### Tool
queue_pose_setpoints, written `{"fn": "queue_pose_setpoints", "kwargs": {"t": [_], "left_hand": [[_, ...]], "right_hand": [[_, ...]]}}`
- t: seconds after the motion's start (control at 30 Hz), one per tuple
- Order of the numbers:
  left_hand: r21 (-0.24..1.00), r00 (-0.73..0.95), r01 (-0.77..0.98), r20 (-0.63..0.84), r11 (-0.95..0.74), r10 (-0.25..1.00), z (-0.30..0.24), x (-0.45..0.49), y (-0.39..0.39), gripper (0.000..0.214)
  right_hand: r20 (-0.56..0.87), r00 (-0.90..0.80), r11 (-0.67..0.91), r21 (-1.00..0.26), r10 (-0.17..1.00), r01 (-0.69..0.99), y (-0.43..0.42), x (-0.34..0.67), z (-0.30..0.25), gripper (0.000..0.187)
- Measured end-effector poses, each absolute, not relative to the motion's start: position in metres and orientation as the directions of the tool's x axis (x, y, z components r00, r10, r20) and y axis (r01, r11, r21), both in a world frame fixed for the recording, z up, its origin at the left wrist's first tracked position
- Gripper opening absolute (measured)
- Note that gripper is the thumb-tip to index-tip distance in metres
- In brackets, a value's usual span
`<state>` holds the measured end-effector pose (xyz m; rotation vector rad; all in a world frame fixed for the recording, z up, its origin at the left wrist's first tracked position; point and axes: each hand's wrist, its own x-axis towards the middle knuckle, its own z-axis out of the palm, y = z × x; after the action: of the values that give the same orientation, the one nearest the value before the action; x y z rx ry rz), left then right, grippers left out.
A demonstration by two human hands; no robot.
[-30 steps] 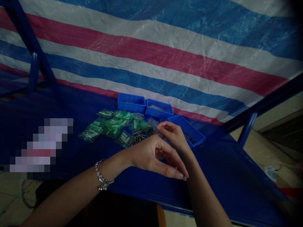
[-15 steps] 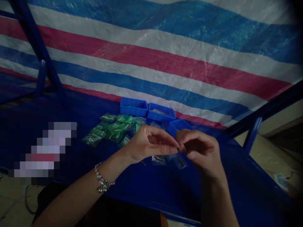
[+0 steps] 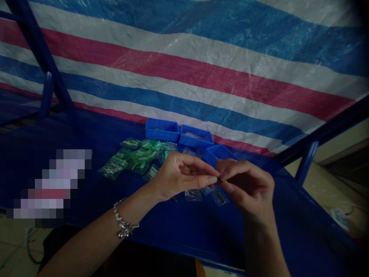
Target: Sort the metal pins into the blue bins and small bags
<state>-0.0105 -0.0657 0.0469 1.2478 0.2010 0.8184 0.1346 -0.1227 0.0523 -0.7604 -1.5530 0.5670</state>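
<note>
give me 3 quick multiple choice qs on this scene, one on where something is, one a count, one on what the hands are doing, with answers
1. Where is the silver chain bracelet?
A. left wrist
B. right wrist
C. on the tarp

2. How many blue plastic bins show?
A. two
B. three
C. five

3. What state is the small dark part in?
A. lying in a bin
B. held between the fingertips of the left hand and right hand
C. lying on the floor

Answers:
1. A, the bracelet circles the left wrist.
2. B, three bins are visible beyond the hands.
3. B, the part shows where the fingertips meet.
</note>
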Motion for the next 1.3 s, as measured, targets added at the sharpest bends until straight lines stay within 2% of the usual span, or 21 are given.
{"fn": "queue_pose_setpoints", "kwargs": {"t": [0.13, 0.4, 0.67, 0.97, 1.3], "left_hand": [[0.890, 0.704, -0.452, 0.315, 0.059, 0.636, 0.0472, -0.0105, -0.0663, 0.015], [0.900, 0.665, -0.433, 0.349, -0.039, 0.660, 0.0484, -0.0094, -0.0656, 0.032], [0.889, 0.611, -0.445, 0.387, -0.105, 0.690, 0.0507, -0.0097, -0.0646, 0.033], [0.882, 0.636, -0.471, 0.358, -0.024, 0.683, 0.0478, -0.0078, -0.0634, 0.028], [0.870, 0.697, -0.489, 0.350, 0.058, 0.626, 0.0479, -0.0075, -0.0647, 0.026]], "right_hand": [[0.624, -0.031, 0.624, -0.775, 0.781, 0.106, -0.1225, 0.1351, 0.0496, 0.006], [0.639, -0.015, 0.631, -0.755, 0.769, 0.177, -0.1221, 0.1357, 0.0516, 0.011], [0.635, -0.039, 0.631, -0.756, 0.771, 0.174, -0.1190, 0.1382, 0.0503, 0.012], [0.572, -0.022, 0.572, -0.815, 0.820, 0.094, -0.1180, 0.1398, 0.0475, 0.009], [0.452, -0.109, 0.449, -0.892, 0.885, -0.050, -0.1181, 0.1417, 0.0449, 0.007]]}}
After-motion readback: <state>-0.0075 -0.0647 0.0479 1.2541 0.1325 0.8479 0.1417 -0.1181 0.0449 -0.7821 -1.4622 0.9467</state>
